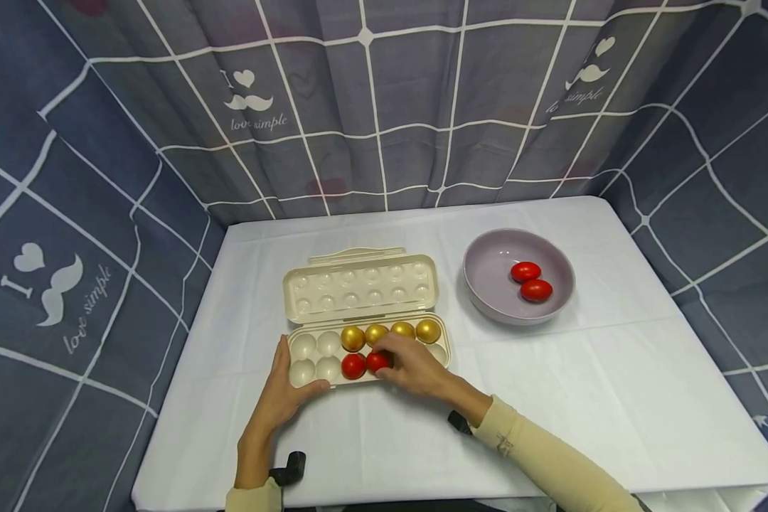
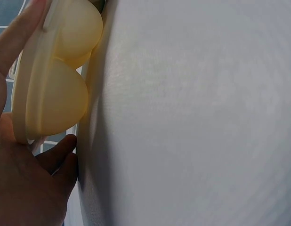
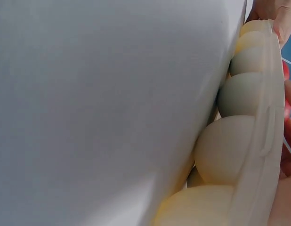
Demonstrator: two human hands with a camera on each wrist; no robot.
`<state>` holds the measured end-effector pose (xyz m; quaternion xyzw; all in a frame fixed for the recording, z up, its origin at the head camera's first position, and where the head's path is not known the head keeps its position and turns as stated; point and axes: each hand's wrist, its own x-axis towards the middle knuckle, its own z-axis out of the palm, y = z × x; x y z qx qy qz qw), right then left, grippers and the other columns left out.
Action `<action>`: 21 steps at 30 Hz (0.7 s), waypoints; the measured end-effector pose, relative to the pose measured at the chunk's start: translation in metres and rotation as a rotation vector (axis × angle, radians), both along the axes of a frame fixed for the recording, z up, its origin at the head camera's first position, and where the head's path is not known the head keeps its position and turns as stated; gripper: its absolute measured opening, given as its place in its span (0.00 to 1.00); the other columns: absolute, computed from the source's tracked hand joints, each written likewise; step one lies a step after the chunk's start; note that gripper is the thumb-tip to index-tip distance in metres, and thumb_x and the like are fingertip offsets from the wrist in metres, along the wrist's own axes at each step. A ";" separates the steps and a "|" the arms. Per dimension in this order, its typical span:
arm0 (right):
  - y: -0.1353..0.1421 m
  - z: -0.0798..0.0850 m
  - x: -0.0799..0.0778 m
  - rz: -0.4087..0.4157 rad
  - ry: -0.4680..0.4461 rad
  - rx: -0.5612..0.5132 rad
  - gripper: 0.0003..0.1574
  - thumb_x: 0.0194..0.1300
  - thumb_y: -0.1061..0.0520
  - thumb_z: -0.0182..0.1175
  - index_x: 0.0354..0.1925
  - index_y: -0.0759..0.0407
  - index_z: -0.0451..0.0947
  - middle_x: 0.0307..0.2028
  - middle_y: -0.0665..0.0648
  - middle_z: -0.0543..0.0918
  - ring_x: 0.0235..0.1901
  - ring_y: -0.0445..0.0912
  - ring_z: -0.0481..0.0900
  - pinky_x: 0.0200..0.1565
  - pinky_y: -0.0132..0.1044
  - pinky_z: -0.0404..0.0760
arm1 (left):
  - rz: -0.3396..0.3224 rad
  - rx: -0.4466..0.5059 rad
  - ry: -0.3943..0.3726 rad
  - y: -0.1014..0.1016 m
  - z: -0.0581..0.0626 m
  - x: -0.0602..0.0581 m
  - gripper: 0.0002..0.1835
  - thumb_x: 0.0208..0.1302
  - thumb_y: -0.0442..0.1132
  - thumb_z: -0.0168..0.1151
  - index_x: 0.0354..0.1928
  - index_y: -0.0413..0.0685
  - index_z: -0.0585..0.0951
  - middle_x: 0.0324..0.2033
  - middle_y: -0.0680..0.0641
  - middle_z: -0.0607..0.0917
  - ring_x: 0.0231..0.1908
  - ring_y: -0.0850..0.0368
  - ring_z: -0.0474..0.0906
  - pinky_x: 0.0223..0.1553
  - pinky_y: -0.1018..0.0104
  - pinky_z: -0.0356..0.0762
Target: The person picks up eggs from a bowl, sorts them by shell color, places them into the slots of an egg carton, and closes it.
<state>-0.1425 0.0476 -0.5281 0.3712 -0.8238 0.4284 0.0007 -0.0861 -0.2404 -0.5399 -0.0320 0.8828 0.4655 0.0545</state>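
A cream plastic egg carton [image 1: 333, 380] lies on the table with its lid [image 1: 361, 288] folded back. Several gold eggs [image 1: 353, 338] fill part of its back row. In the front row sits a red egg [image 1: 353, 366]. Beside it, my right hand [image 1: 412, 366] pinches another red egg [image 1: 377, 361] that is down at its cup, partly hidden by the fingers. My left hand [image 1: 284, 391] grips the carton's left end, thumb along the front edge and fingers at the side. The left wrist view shows the carton's rounded cups [image 2: 63, 96] beside that hand.
A mauve bowl [image 1: 486, 295] stands right of the carton with two red eggs [image 1: 536, 290] in it. A white cloth covers the table [image 1: 550, 398]. Checked dark curtains [image 1: 409, 92] hang close behind and at both sides.
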 end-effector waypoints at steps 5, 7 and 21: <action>0.009 -0.001 0.000 0.006 -0.027 -0.063 0.16 0.53 0.65 0.73 0.42 0.59 0.82 0.38 0.50 0.83 0.39 0.46 0.79 0.44 0.36 0.77 | 0.003 -0.001 -0.010 0.000 0.000 0.000 0.71 0.48 0.52 0.79 0.78 0.44 0.34 0.77 0.40 0.37 0.75 0.41 0.35 0.71 0.39 0.40; 0.011 -0.002 -0.001 0.022 -0.041 -0.077 0.16 0.54 0.65 0.72 0.43 0.60 0.82 0.40 0.51 0.84 0.41 0.47 0.79 0.46 0.37 0.77 | 0.006 -0.006 -0.012 -0.001 -0.001 0.000 0.71 0.48 0.53 0.79 0.78 0.44 0.33 0.77 0.40 0.37 0.75 0.41 0.35 0.71 0.39 0.40; 0.044 0.008 -0.006 -0.061 -0.400 -0.383 0.23 0.60 0.66 0.69 0.54 0.71 0.78 0.50 0.69 0.81 0.50 0.62 0.81 0.54 0.49 0.79 | 0.008 0.004 -0.011 -0.002 -0.001 -0.001 0.71 0.48 0.52 0.79 0.78 0.44 0.33 0.77 0.41 0.36 0.75 0.41 0.34 0.71 0.39 0.40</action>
